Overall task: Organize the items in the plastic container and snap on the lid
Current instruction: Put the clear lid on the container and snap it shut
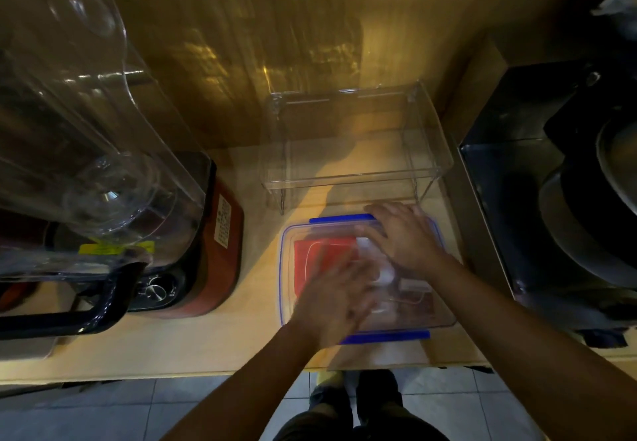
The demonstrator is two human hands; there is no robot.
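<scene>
A clear plastic container (286, 268) with blue trim sits on the wooden counter near its front edge. A clear lid (444, 306) with blue clips (386, 337) lies on top of it. Through the lid I see a red flat item (310, 251) and some white items (382, 273), blurred. My left hand (334, 299) lies flat on the lid's near-left part, motion-blurred. My right hand (403, 234) presses flat on the far-right part, fingers spread near the far blue clip (339, 219).
A clear acrylic box (358, 154) stands just behind the container. A red blender base (220, 251) with a big clear jug (86, 130) fills the left. A dark appliance (568, 199) stands at the right. The counter's front edge (172, 371) runs below my forearms.
</scene>
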